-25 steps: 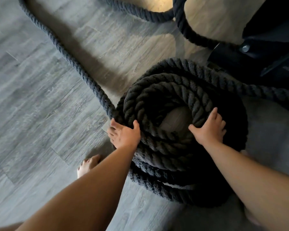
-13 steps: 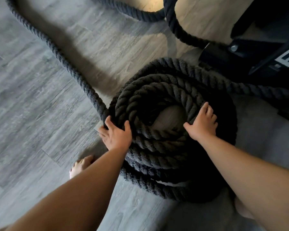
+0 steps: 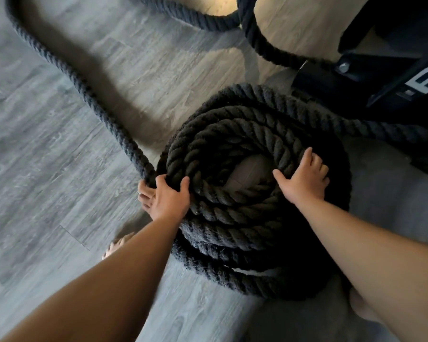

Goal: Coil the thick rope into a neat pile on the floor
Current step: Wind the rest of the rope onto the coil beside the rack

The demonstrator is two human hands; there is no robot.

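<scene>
A thick dark twisted rope lies in a stacked round coil (image 3: 232, 213) on the grey wood floor, with a small hole of bare floor in its middle. My left hand (image 3: 167, 198) grips the rope at the coil's left edge, where the loose length (image 3: 67, 72) joins the pile. On the coil's right inner side my right hand (image 3: 304, 177) holds the top turns, thumb toward the hole and fingers over the rope. The loose length runs up and left across the floor to the frame's top edge.
More rope (image 3: 257, 38) loops along the top of the view and passes under a black metal frame (image 3: 381, 77) with white lettering at the upper right. My bare left foot (image 3: 116, 245) stands beside the coil's lower left; part of the other foot (image 3: 361, 309) shows at the lower right.
Both hands keep their hold on the coil. The view has drifted a little, and my right hand has slid slightly farther round the top turns.
</scene>
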